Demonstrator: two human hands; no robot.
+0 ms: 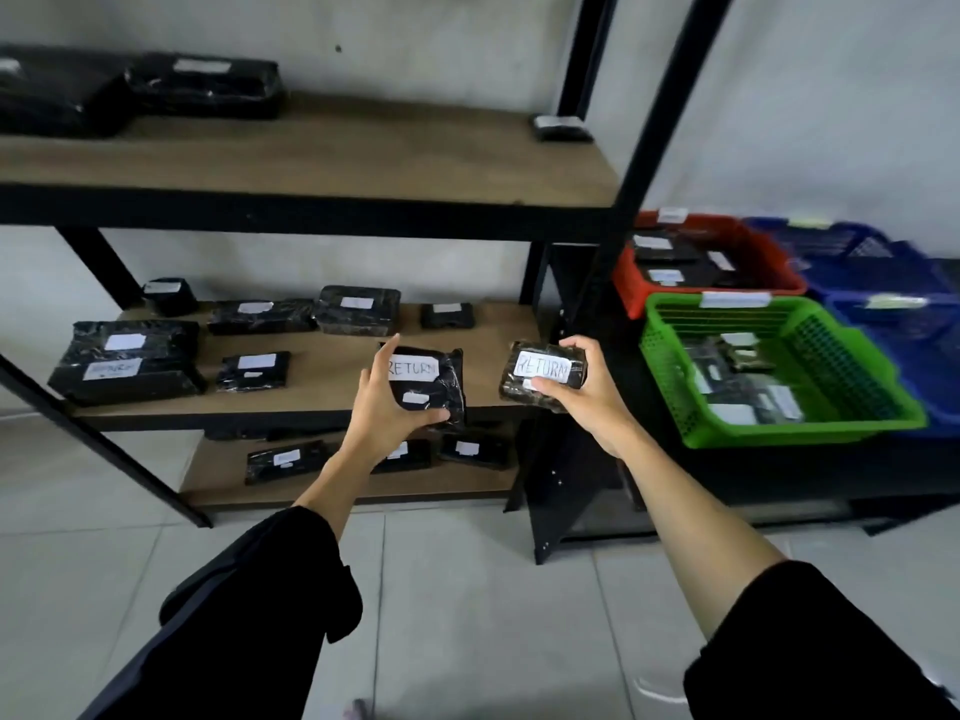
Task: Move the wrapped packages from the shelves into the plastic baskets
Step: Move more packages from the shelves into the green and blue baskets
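Two hands are each closed on a black wrapped package in front of the middle shelf (pixel 311 387). On the left hand (pixel 382 407) the grip is wide, thumb along the bottom edge and fingers up the left side of the left package (pixel 434 389), whose white label reads RETURN. On the right hand (pixel 582 387) the grip is narrower, fingers curled over the top and thumb pressing the front of the right package (pixel 540 376), also labelled RETURN; it is held just past the shelf's right end, near the green basket (pixel 852 376). More black packages with white labels lie on the middle shelf, on the bottom shelf (pixel 353 485) and at the left of the top shelf (pixel 363 158), with one small package at that shelf's right end. To the right of the black shelf post (pixel 654 122), the green basket holds several packages, and the red basket (pixel 763 252) behind it holds more. Blue baskets (pixel 883 272) stand beside them at the right edge; I cannot tell what is in them. Black sleeves (pixel 260 615) cover both forearms over a pale tiled floor (pixel 493 615).
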